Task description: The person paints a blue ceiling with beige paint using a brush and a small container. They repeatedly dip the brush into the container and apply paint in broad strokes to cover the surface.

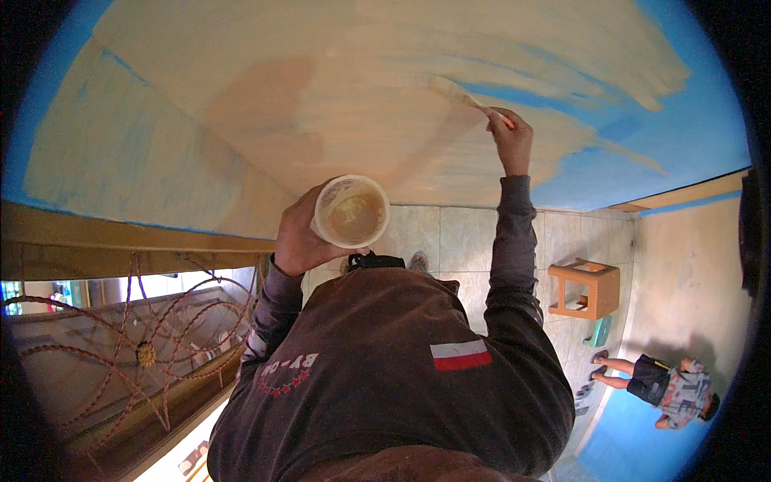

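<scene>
My right hand [511, 140] is closed round the orange handle of a paintbrush [458, 92]. The brush's bristles rest against the wall [361, 96], at the edge of a blue streak within the beige paint. Beige covers most of this wall, with blue showing at its right side and upper corners. In my left hand [299, 237] is a round, pale plastic tub [352, 211], held from its left side and below. Beige paint lies inside the tub, and its rim is smeared. Both forearms are in dark sleeves.
A brown plastic stool [586, 289] stands on the tiled floor [462, 241] to the right, beside a green object [598, 331]. Farther right, another person [671, 390] stands near a blue and beige wall. At the left is a window with a twisted metal grille [144, 353].
</scene>
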A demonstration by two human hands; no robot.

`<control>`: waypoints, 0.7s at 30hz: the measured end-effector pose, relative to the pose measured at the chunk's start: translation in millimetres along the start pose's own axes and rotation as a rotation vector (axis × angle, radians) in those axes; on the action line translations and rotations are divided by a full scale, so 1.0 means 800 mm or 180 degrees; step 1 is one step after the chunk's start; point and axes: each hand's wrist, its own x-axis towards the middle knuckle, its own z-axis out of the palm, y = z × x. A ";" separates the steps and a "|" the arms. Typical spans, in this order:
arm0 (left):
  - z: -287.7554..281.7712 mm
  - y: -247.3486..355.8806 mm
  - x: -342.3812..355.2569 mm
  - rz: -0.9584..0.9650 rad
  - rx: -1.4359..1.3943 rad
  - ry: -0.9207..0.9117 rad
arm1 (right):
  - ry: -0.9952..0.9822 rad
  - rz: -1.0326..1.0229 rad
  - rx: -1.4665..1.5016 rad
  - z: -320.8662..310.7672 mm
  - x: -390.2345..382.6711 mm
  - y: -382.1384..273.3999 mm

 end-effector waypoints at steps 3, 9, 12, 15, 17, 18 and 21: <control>0.000 0.001 0.004 0.0035 -0.0005 -0.0067 | 0.0261 0.0108 -0.0098 -0.034 -0.004 0.023; 0.006 0.003 0.011 0.0126 0.0050 -0.0065 | 0.0802 0.0222 -0.0485 -0.102 -0.017 0.042; 0.007 0.001 0.011 0.0166 0.0051 -0.0066 | 0.1009 0.0221 -0.0510 -0.126 -0.030 0.045; 0.008 -0.003 0.008 0.0134 -0.0012 -0.0080 | 0.1102 0.0112 -0.0716 -0.124 -0.054 0.040; 0.010 -0.003 0.007 0.0092 -0.0031 -0.0083 | 0.1026 0.0126 -0.0483 -0.100 -0.077 0.032; 0.010 -0.002 0.007 0.0075 -0.0026 -0.0084 | 0.0901 0.0233 -0.0261 -0.085 -0.086 0.031; 0.010 0.002 0.007 0.0048 0.0009 -0.0114 | 0.0146 -0.0008 0.0320 -0.029 -0.098 0.008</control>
